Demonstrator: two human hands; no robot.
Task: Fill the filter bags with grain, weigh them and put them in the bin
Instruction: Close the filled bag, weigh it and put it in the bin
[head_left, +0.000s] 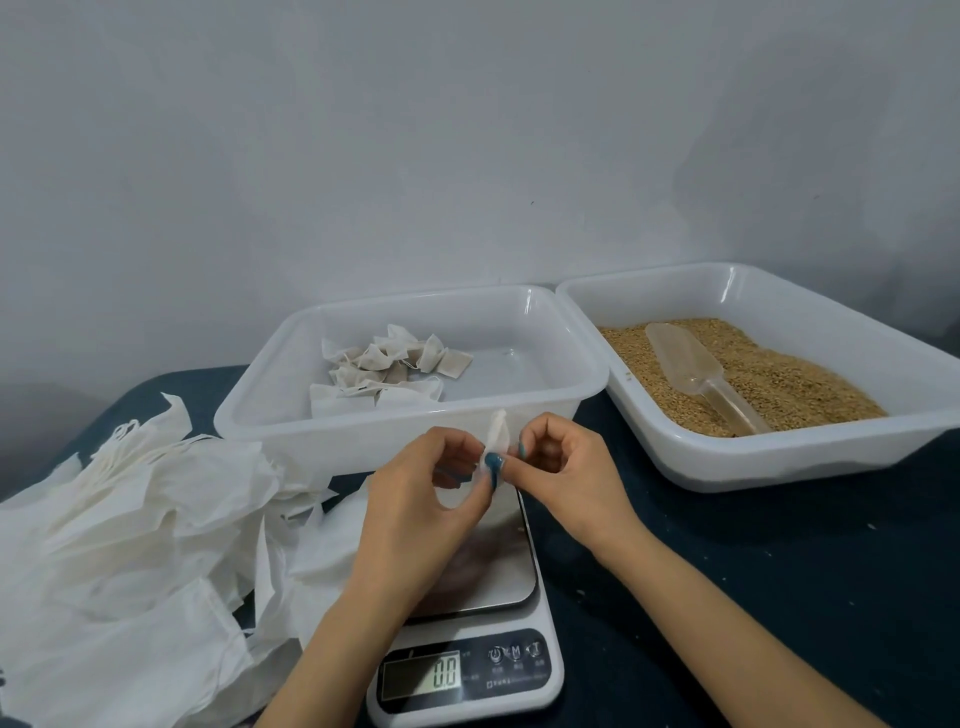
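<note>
Dark blue tabletop (727, 545) runs back to a pale grey wall (467, 130). Over the scale (519, 680), both hands meet on one small white filter bag (497, 434). The left hand (415, 504) has its fingers curled, with thumb and fingertips pinching the bag's left side. The right hand (571, 467) is curled in the same way and pinches the right side, so the two hands nearly touch at the fingertips. The bag stands upright between them, its top edge poking up above the fingers, just in front of the near rim of the bin (415, 299). Most of the bag is hidden by the fingers, so I cannot tell whether it holds any grain.

Nothing rests on the scale's steel platform below the hands, and its display reads 0.0. Filled bags (395, 364) lie clustered in the bin's back left part. To the right, a white tray (779, 460) holds loose grain (810, 395), with a clear plastic scoop (691, 369) lying on it. Empty filter bags (130, 519) lie in a loose heap to the left of the scale, beside the left forearm.
</note>
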